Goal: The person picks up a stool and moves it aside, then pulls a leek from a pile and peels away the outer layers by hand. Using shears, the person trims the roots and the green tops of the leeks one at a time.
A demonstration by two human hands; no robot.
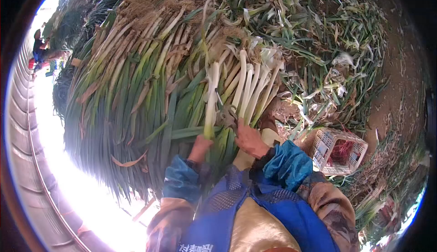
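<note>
A large heap of long green leeks (132, 92) with pale stalks and brown roots lies before me. My left hand (201, 148) is closed round the green part of a thick peeled leek (212, 92), whose white end points away from me. My right hand (249, 139) is closed at the lower part of several cleaned white leeks (255, 86) lying side by side. Its fingertips meet dark, withered leaf bits, so what exactly they grip is hidden.
Stripped leaves (318, 47) cover the ground at the back right. A white plastic basket (318, 149) with red strings in it stands to the right. Another person (40, 47) is at the far left, beside a curved, ribbed wall (18, 129).
</note>
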